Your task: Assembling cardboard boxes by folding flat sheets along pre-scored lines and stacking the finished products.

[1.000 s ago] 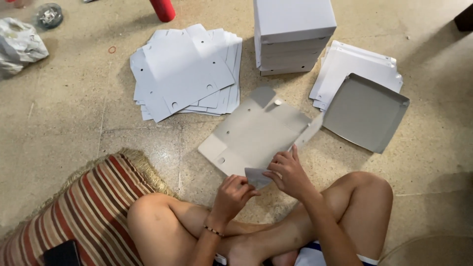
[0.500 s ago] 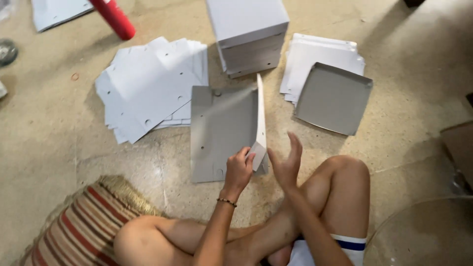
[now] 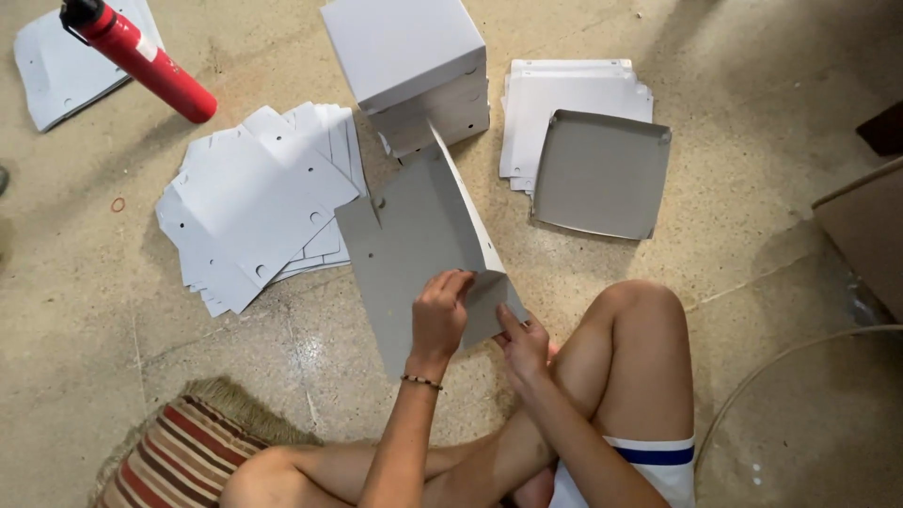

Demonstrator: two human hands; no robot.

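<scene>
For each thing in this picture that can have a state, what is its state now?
Left hand: gripping the grey card sheet.
Right hand: fingers pressing the sheet's lower corner.
Grey card sheet: partly folded, right flap raised.
Tray: folded, lying open side up.
White boxes: assembled, stacked.
Flat blanks: unfolded, piled loosely.

1. This looks like an informal home workspace on a bare speckled stone floor (image 3: 752,141), where a person sits cross-legged.
2. Beyond the left hand (image 3: 440,315) lie a pile of flat white box blanks (image 3: 254,202) and stacked finished white boxes (image 3: 404,66).
3. A striped cushion (image 3: 179,452) lies below the left hand, and a red fire extinguisher (image 3: 141,61) stands far beyond it.
</scene>
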